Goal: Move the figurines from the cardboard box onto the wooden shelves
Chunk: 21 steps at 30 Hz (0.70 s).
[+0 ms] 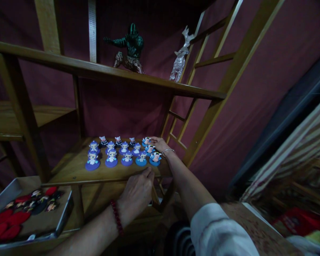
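Note:
Rows of small figurines on round bases stand on the wooden shelf (69,170). Most are purple-and-white figurines (111,157) on purple bases; behind them are dark-dressed pink figurines (118,141). Down the right end runs a column of pink-and-blue figurines (155,158) on blue bases. My right hand (160,144) reaches to the back of that column, its fingers closed at the rearmost blue-based figurine (146,141). Just in front of the shelf edge, my left hand (139,192) is closed with its fingers curled together. Whatever it may hold is hidden.
At lower left, an open box (64,213) contains several figurines and red discs (18,218). On the shelf above stand a dark green warrior statue (133,46) and a clear deer statue (179,62). A wooden lattice side (210,131) borders the shelf closely at right.

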### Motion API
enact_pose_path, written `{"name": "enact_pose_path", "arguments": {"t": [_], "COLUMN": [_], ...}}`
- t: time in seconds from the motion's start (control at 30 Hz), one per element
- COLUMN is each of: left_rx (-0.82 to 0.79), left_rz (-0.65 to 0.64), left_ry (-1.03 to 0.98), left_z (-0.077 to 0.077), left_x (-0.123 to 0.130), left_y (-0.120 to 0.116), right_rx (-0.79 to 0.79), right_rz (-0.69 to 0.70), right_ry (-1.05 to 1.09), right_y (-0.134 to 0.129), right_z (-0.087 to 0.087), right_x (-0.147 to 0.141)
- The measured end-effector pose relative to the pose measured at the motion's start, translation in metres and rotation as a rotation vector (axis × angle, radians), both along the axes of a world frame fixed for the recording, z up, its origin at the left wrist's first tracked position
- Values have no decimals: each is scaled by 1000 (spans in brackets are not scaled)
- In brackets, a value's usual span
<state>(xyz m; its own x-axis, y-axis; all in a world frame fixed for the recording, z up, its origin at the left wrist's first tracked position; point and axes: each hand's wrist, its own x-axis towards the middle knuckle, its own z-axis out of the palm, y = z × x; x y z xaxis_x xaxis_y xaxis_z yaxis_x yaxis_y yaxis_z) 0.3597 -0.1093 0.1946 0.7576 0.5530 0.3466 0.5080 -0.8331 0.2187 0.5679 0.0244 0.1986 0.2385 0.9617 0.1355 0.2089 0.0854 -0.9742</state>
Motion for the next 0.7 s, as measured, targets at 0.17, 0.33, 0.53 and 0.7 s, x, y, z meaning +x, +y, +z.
{"name": "enact_pose_path", "arguments": {"t": [0.17, 0.33, 0.53, 0.7], "left_rx": [-36, -54, -57, -65], "left_rz": [2, 4, -13, -6], "left_ry": [-5, -23, -37, -36], "left_z": [7, 8, 7, 10], "left_x": [-1, -1, -2, -3], "left_y": [-3, -4, -4, -5], "right_rx": [33, 84, 91, -2], "right_rz": [-56, -70, -64, 23], "right_ry": [9, -18, -12, 91], "right_y": [-19, -47, -68, -71], "right_z": [2, 4, 8, 16], "right_x": [2, 0, -8, -14]}}
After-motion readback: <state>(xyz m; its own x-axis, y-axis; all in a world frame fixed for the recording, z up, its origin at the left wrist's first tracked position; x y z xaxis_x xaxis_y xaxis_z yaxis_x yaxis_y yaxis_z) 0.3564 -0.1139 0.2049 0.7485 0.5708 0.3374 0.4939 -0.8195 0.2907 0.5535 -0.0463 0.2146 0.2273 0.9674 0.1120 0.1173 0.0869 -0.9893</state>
